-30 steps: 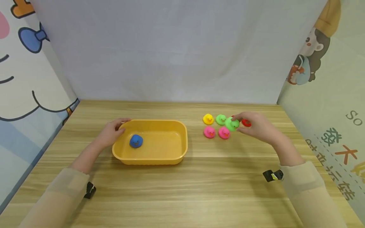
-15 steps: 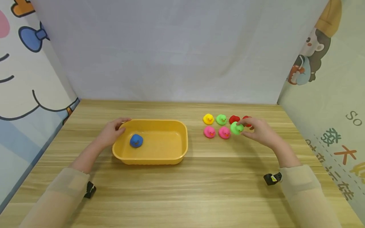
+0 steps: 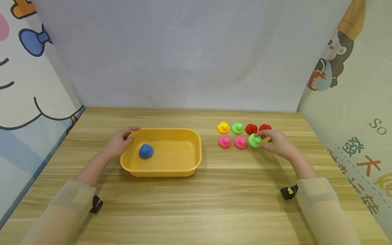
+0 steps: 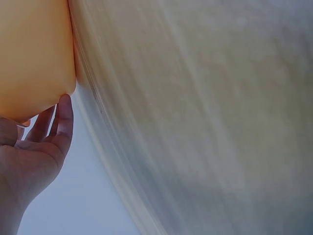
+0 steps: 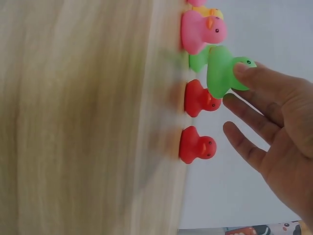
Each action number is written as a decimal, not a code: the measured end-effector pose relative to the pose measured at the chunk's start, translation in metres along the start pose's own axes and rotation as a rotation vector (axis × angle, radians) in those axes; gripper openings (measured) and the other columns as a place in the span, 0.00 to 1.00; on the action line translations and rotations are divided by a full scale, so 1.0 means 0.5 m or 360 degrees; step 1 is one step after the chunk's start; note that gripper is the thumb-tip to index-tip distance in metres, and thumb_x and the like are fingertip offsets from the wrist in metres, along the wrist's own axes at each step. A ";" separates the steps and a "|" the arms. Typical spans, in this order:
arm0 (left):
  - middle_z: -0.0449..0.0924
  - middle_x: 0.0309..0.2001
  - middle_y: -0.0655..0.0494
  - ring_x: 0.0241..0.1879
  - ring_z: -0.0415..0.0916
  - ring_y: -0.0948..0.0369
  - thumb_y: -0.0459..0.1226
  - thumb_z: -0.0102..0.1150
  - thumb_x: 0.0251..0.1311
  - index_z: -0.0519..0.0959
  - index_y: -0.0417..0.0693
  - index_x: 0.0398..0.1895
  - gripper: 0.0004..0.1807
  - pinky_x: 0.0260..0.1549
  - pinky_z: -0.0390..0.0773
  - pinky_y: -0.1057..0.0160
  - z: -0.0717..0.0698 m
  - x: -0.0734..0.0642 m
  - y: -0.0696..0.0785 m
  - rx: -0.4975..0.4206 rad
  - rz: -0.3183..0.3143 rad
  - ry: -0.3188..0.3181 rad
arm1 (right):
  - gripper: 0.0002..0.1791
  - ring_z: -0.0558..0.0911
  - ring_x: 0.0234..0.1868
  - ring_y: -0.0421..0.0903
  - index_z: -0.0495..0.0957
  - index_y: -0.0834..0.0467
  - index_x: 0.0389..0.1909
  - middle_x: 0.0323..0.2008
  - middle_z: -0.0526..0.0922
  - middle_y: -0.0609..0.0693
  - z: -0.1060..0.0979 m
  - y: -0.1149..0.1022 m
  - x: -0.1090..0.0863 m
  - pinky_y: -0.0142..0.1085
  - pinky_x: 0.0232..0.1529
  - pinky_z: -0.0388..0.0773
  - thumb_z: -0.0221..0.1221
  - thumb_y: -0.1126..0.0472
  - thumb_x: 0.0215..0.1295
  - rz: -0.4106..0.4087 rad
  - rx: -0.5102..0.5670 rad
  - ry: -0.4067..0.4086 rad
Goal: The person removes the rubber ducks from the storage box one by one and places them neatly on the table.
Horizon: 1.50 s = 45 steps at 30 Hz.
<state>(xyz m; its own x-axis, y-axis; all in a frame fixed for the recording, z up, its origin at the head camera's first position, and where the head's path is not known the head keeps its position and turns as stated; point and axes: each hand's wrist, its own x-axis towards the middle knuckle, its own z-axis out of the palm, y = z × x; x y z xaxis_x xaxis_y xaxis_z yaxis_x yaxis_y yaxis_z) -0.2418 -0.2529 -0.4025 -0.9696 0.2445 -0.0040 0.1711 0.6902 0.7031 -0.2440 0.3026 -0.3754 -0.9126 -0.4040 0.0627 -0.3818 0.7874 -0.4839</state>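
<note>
My right hand pinches a green rubber duck by its head between thumb and fingers. In the right wrist view this green duck hangs a little off the tabletop, in line between a pink duck and a red duck. My left hand holds the left rim of a yellow plastic tub, thumb over the edge. From the left wrist view, the fingertips press on the tub's outer wall. A blue rubber duck sits inside the tub, toward its left end.
Behind the held duck stands a row of rubber ducks: a yellow one, a green one and two red ones. Two pink ducks stand in front of them. A pale cloth backs the wooden table.
My right hand has brought the green duck slightly right and toward me, down beside the pink ducks, uncovering the red ducks behind. The left hand and tub have stayed put.
</note>
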 end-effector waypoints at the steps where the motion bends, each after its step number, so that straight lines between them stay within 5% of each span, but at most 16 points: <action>1: 0.54 0.18 0.56 0.19 0.56 0.61 0.27 0.45 0.67 0.66 0.42 0.66 0.23 0.21 0.63 0.67 -0.001 0.000 0.000 0.0005 0.0002 0.0001 | 0.17 0.78 0.47 0.58 0.78 0.63 0.47 0.43 0.81 0.58 0.000 0.001 0.000 0.53 0.45 0.76 0.65 0.69 0.55 0.0017 0.0001 -0.0010; 30: 0.54 0.19 0.57 0.18 0.54 0.62 0.30 0.45 0.68 0.65 0.43 0.67 0.23 0.23 0.63 0.66 -0.005 -0.003 0.000 0.0012 -0.0005 -0.0021 | 0.19 0.78 0.48 0.58 0.77 0.63 0.50 0.45 0.80 0.59 0.011 0.034 0.007 0.52 0.48 0.75 0.64 0.68 0.56 0.0130 0.0022 -0.0132; 45: 0.53 0.19 0.57 0.18 0.55 0.63 0.31 0.45 0.68 0.65 0.43 0.67 0.23 0.23 0.63 0.65 -0.004 -0.002 -0.003 0.0015 -0.0005 -0.0021 | 0.18 0.74 0.51 0.59 0.77 0.65 0.50 0.48 0.79 0.60 -0.005 0.000 0.008 0.55 0.48 0.74 0.63 0.68 0.57 0.0084 0.0059 -0.0065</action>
<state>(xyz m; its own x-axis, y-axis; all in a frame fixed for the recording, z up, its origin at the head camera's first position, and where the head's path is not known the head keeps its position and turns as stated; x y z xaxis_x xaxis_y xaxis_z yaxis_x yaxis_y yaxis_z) -0.2412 -0.2553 -0.4022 -0.9678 0.2513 -0.0155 0.1699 0.6973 0.6964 -0.2479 0.3023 -0.3731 -0.9242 -0.3819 0.0011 -0.3272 0.7906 -0.5176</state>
